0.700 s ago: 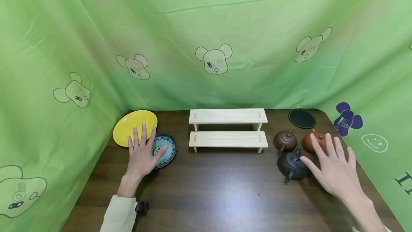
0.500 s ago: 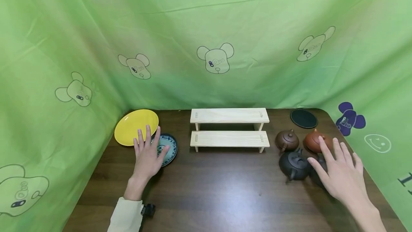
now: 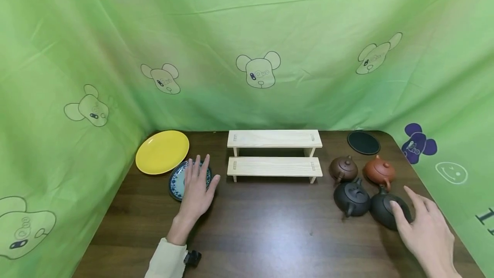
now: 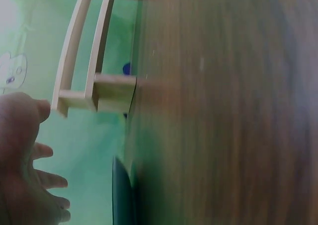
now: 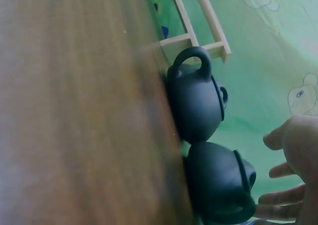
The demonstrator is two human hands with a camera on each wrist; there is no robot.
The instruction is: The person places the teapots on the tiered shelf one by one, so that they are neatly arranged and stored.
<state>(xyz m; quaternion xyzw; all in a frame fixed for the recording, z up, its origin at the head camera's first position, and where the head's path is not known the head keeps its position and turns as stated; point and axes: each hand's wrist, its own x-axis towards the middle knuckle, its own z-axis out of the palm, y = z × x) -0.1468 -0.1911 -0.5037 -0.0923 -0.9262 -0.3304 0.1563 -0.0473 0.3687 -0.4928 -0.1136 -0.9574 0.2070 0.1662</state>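
My left hand is held above a blue-patterned plate, with its fingers extended and hiding part of the plate. In the left wrist view the plate appears edge-on, apart from the fingers. At the right, my right hand is beside a black teapot, its thumb and fingers spread and loosely bent. Whether they touch the teapot I cannot tell. Another black teapot stands directly left of it. Behind these two are a dark brown teapot and a reddish-brown teapot.
A two-step wooden stand is at the back middle of the brown table. A yellow plate lies at the back left, and a black round tray at the back right. Green cloth borders the table.
My left hand has moved right across the blue-patterned plate. My right hand has come back toward me, uncovering the reddish-brown teapot and most of the right black teapot.
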